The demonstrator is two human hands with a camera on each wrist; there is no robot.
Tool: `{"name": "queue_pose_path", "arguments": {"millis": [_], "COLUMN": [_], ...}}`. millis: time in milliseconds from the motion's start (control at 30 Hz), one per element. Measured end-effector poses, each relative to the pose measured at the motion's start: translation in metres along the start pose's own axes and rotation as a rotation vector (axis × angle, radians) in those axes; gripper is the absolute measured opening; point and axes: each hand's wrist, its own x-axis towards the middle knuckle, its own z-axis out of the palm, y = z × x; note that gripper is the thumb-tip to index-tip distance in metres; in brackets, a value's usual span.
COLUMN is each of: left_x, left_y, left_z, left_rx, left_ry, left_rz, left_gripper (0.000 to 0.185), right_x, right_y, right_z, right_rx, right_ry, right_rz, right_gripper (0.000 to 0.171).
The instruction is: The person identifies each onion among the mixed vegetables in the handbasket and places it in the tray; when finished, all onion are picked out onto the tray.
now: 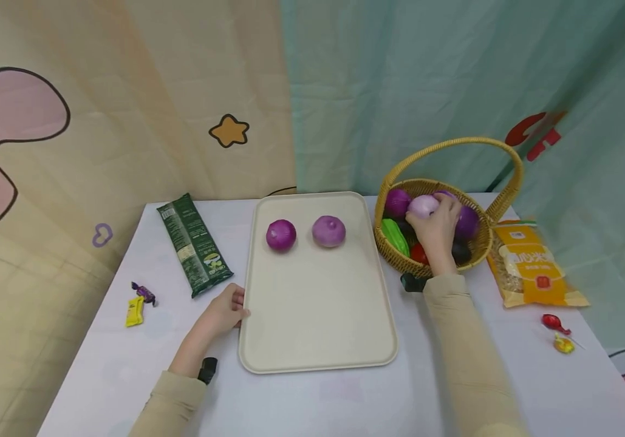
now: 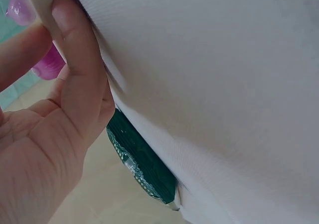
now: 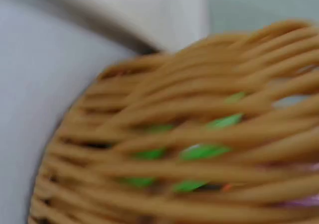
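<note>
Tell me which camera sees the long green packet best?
The head view. It shows the whole green packet lying on the table, print showing, with nothing covering it. The left wrist view shows only part of it, beyond the left hand. The right wrist view doesn't show it.

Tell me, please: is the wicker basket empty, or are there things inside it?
Not empty: the head view shows a green vegetable and a purple onion inside the wicker basket; the right hand grips a pale vegetable.
</note>
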Motion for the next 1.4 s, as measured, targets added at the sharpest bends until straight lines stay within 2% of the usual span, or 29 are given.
{"name": "queue_pose_path", "arguments": {"millis": [200, 400, 500, 667, 867, 1000, 1200, 1400], "left_x": [-0.003, -0.006, -0.007, -0.009, -0.007, -0.005, -0.004, -0.001], "left_y": [-0.004, -0.007, -0.008, -0.008, -0.009, -0.010, -0.007, -0.003], "left_z": [-0.002, -0.003, -0.005, -0.009, -0.012, -0.011, -0.008, -0.003], "left_rx": [-0.002, -0.008, -0.008, 0.001, 0.023, 0.021, 0.013, 0.001], "left_ry": [0.010, 0.018, 0.025, 0.016, 0.023, 0.023, 0.037, 0.015], "left_rz": [-0.001, -0.002, -0.003, -0.014, -0.006, -0.006, -0.002, 0.028], "left_gripper": [0.032, 0.032, 0.032, 0.032, 0.033, 0.033, 0.034, 0.035], "right_x": [-0.019, -0.052, -0.071, -0.101, -0.124, -0.133, -0.145, -0.148], "right_y": [-0.019, -0.036, -0.044, -0.058, -0.072, -0.077, -0.083, -0.083], "right_z": [-0.010, -0.012, -0.005, 0.027, 0.088, 0.123, 0.153, 0.157], "right_rx": [0.096, 0.175, 0.231, 0.275, 0.284, 0.238, 0.158, 0.099], "right_ry": [-0.073, -0.172, -0.261, -0.445, -0.584, -0.670, -0.706, -0.630], "right_rz": [0.064, 0.012, -0.002, -0.017, -0.070, -0.088, -0.159, -0.119], "right_gripper": [0.080, 0.078, 0.078, 0.079, 0.076, 0.073, 0.074, 0.076]}}
